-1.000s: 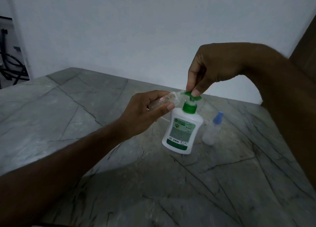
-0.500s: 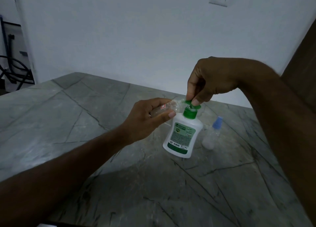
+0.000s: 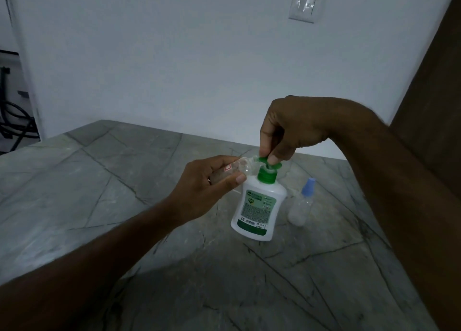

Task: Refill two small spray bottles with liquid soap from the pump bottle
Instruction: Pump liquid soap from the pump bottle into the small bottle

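A white pump bottle (image 3: 258, 207) with a green label and green pump head (image 3: 270, 165) stands on the grey stone table (image 3: 99, 186). My right hand (image 3: 289, 128) presses down on the pump head with fingertips and thumb. My left hand (image 3: 207, 184) holds a small clear spray bottle (image 3: 238, 169) tilted on its side, its uncapped mouth right at the pump's nozzle. A second small spray bottle (image 3: 300, 206) with a blue cap stands upright just right of the pump bottle.
A white wall with a light switch (image 3: 304, 5) rises behind the table. A dark wooden panel (image 3: 434, 86) fills the right edge. Black cables or a frame (image 3: 12, 121) sit past the table's far left corner.
The pump head sits lower under my right hand than a second ago. The camera has tilted upward, so everything appears lower in the view. My left hand keeps the small bottle at the nozzle.
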